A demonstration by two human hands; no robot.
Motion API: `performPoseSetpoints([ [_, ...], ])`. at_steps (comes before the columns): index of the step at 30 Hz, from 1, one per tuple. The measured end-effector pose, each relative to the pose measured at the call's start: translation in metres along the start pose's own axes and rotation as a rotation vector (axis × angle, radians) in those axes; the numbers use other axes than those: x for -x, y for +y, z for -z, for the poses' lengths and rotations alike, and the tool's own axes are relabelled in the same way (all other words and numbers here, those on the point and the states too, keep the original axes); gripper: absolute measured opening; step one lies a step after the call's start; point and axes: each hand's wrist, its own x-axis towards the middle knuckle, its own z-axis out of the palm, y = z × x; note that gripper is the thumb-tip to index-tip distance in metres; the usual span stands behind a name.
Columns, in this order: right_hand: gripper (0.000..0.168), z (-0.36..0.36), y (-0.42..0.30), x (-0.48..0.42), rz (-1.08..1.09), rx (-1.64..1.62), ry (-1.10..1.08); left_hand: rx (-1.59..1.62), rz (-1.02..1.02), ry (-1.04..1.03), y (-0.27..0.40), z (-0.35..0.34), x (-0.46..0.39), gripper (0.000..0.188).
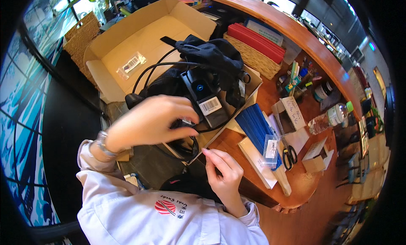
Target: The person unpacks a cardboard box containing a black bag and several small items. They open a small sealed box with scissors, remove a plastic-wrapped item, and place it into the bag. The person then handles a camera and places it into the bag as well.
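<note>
My left hand (152,119), with a metal watch or bracelet at its wrist, curves over a coiled black cable (190,146). A dark piece with a white label shows between its thumb and fingers; whether it is gripped is unclear. My right hand (223,169) is lower right, thumb and fingertip pinched near the cable coil, with a tiny dark bit at the tips. Beyond them, a black electronic device (199,86) with a glowing blue ring and a barcode label lies among black fabric straps (212,54) and cables, by a large open cardboard box (139,32).
A small bag (131,66) lies inside the box. To the right are blue folded paper strips (257,124), a clear bag (270,151), black-handled scissors (289,157), small cartons (317,156), a plastic bottle (330,118) and a wicker basket (250,54) with red folders.
</note>
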Motion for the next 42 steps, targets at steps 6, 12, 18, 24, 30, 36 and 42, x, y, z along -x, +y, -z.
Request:
performPoseSetpoints([
  [6,0.032,0.006,0.005,0.005,-0.059,0.017,-0.031,-0.477,0.225,-0.17,-0.017,-0.03,-0.011,0.072],
  [12,0.031,0.002,0.012,0.017,-0.049,-0.018,0.04,-0.57,0.253,-0.299,-0.011,-0.026,-0.01,0.089],
  [18,0.03,0.001,0.017,0.023,-0.071,-0.018,0.085,-0.441,0.207,-0.318,-0.033,-0.031,-0.011,0.089],
  [24,0.026,-0.001,0.017,0.026,-0.062,-0.023,0.128,-0.366,0.095,-0.369,-0.018,-0.029,-0.019,0.085],
  [30,0.021,-0.001,0.015,0.026,-0.089,-0.058,0.123,-0.465,0.158,-0.359,-0.024,-0.033,-0.011,0.087],
  [36,0.018,-0.004,0.013,0.026,-0.094,-0.107,0.168,-0.328,0.153,-0.383,-0.032,-0.031,-0.011,0.086],
  [42,0.014,-0.001,0.006,0.023,-0.205,-0.123,0.172,-0.371,0.177,-0.345,-0.025,-0.032,-0.017,0.082],
])
